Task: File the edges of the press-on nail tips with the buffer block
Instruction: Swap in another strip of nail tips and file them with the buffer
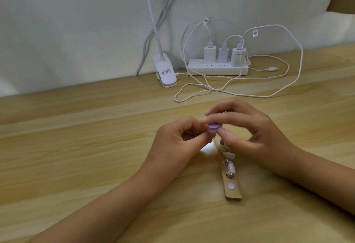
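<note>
At frame centre over a wooden table point(96, 146), the right hand point(255, 133) pinches a purple buffer block point(215, 126), purple face up, its long axis hidden; the left hand point(178, 140) pinches what looks like a pale nail tip point(212, 133) beneath it. Filing seems midway: more nail tips point(228, 154) wait on a cardboard strip point(233, 191) running toward the lower edge

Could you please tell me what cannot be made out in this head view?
All head view.
- What the left hand pinches: hidden behind its fingers and the right hand.
- Purple buffer block: mostly covered, blurred.
- Cardboard strip: far end under the right hand.
- Lamp clip label: too small.
</note>
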The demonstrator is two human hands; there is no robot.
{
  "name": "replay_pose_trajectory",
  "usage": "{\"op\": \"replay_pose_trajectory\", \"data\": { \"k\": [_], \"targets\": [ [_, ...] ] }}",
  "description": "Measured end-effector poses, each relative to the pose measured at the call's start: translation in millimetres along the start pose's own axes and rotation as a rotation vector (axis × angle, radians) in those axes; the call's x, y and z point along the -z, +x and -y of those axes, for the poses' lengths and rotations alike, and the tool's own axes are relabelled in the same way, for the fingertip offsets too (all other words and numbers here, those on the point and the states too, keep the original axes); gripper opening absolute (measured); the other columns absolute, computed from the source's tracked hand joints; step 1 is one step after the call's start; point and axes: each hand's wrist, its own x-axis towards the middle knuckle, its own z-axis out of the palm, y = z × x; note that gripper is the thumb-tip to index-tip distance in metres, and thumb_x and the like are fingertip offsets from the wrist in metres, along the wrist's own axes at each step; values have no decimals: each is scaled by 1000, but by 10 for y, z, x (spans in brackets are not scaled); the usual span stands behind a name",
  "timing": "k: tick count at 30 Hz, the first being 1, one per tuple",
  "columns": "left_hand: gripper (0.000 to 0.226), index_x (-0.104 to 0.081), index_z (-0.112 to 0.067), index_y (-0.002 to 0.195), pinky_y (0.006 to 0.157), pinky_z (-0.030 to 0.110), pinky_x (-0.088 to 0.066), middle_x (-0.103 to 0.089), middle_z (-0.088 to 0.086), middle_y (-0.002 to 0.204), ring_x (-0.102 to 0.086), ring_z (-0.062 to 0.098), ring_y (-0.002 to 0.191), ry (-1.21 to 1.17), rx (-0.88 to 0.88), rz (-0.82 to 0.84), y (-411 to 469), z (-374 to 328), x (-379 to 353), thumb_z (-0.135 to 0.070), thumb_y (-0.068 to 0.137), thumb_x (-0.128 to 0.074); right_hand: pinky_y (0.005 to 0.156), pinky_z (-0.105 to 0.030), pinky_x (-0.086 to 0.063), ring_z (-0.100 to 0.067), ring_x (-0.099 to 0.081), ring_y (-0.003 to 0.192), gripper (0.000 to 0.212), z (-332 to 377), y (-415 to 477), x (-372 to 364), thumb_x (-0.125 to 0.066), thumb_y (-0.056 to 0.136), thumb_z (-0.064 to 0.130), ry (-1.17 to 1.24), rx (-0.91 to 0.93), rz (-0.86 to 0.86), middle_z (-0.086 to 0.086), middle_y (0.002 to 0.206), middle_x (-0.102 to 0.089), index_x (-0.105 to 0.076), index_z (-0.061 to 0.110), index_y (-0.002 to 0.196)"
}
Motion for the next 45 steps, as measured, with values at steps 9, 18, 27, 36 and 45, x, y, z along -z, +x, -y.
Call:
{"op": "replay_pose_trajectory", "data": {
  "k": [9,18,27,36,45],
  "targets": [
    [11,-73,-18,76,64,13,-48,-73,-2,73,-65,3,69,24,3,-15,-16,-21,-13,-10,82,-76,93,-20,-43,-16,-60,109,24,26,-5,20,-59,88,10,112,-107,19,-4,110,-64,-73,13,107],
    [11,-73,-20,76,64,13,-47,-72,-1,72,-64,3,68,32,8,-16,-12,-20,-8,-11,83,-75,96,-27,-46,-16,-60,111,23,29,-8,15,-58,91,14,45,-41,39,-4,113,-65,-71,12,110],
    [11,-72,-19,76,62,9,-44,-72,-6,71,-64,-1,66,31,22,-33,-8,-11,-7,-10,83,-76,94,-27,-47,-14,-61,108,23,39,-19,26,-59,90,11,76,-86,-27,-3,110,-65,-72,14,109],
    [14,-71,-22,75,64,13,-47,-72,-2,73,-65,4,69,10,7,-36,-15,-16,-9,-11,83,-75,96,-22,-44,-14,-59,113,26,36,-13,-4,-58,91,10,47,-44,30,-3,114,-64,-70,14,113],
    [14,-70,-24,78,65,11,-47,-72,-6,75,-66,3,72,-3,10,-44,5,25,17,-13,84,-75,99,-33,-47,-15,-60,113,26,17,1,-8,-64,89,11,44,-21,-61,-6,115,-64,-68,12,114]
  ]
}}
